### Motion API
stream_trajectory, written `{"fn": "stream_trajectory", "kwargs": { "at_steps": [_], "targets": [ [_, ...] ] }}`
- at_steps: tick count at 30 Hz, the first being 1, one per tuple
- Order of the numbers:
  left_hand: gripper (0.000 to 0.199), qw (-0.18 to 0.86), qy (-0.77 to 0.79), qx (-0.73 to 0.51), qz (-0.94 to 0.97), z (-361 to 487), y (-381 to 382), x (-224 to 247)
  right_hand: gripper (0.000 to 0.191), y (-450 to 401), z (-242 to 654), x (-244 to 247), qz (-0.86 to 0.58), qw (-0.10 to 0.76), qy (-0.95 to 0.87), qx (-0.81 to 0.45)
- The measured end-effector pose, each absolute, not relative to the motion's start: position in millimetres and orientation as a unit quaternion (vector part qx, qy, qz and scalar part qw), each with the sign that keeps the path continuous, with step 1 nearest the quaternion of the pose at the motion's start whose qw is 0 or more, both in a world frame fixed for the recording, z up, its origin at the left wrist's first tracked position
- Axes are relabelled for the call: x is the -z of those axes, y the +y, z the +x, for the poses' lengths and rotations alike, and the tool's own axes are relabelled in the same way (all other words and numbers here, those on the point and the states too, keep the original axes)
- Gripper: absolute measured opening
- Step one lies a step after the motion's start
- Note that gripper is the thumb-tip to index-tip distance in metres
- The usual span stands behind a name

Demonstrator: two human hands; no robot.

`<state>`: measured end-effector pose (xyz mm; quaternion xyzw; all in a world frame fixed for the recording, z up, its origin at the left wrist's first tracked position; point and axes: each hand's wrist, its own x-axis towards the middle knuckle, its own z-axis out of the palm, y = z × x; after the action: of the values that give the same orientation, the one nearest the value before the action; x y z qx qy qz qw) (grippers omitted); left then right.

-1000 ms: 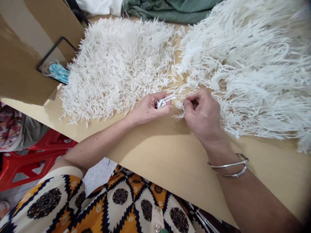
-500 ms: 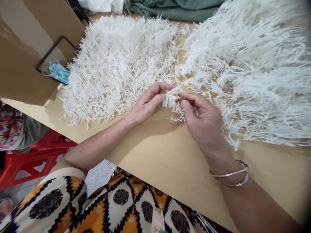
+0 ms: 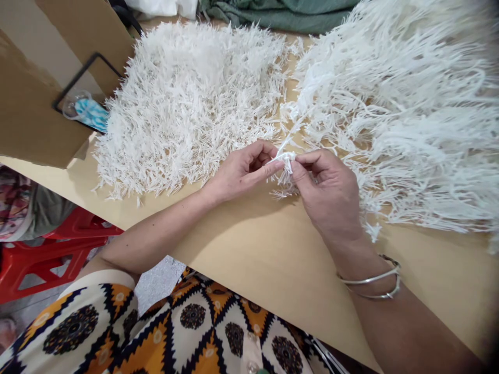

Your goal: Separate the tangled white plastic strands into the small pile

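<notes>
Between my two hands is a small white fringed strand (image 3: 287,157), bunched up at the fingertips. My left hand (image 3: 249,163) pinches it from the left with thumb and forefinger. From the other side, the thumb and forefinger of my right hand (image 3: 327,184) close on its right end. A thin white length runs up from the strand toward the loose pile of long white fringed strands (image 3: 424,119) on the right. Below the fingertips, a few short white tufts (image 3: 284,192) show just above the table. The exact shape of the held part is partly hidden by my fingers.
A dense heap of short white tufts (image 3: 195,104) covers the table (image 3: 241,249) on the left. A cardboard box (image 3: 47,104) stands at the far left, with a black wire frame (image 3: 66,96) beside it. Green cloth (image 3: 273,13) lies at the back. A red stool (image 3: 50,259) stands below the table edge.
My left hand has moved slightly right, and both hands' fingertips have come closer together. The spread row of white fringe between them is now bunched up.
</notes>
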<state>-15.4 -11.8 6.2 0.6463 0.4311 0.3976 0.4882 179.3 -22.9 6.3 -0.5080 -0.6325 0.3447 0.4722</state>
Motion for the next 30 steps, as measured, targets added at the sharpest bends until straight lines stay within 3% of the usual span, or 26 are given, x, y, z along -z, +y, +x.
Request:
{"fn": "stream_trajectory", "kwargs": {
  "at_steps": [10, 19, 25, 30],
  "targets": [
    [0.042, 0.425, 0.400, -0.347, 0.734, -19, -10, -11, 0.022, -16, 184, 0, -0.535, 0.408, -0.711, -0.203],
    [0.045, 0.509, 0.344, -0.335, 0.715, -18, -10, -18, 0.021, -1, 193, 11, -0.569, 0.405, -0.699, -0.153],
    [0.041, 0.493, 0.389, -0.369, 0.685, -18, -10, -12, 0.009, -6, 197, 6, -0.546, 0.417, -0.691, -0.224],
    [0.040, 0.465, 0.400, -0.366, 0.700, -18, -10, -9, 0.024, -14, 191, -6, -0.533, 0.435, -0.666, -0.288]
  ]
}}
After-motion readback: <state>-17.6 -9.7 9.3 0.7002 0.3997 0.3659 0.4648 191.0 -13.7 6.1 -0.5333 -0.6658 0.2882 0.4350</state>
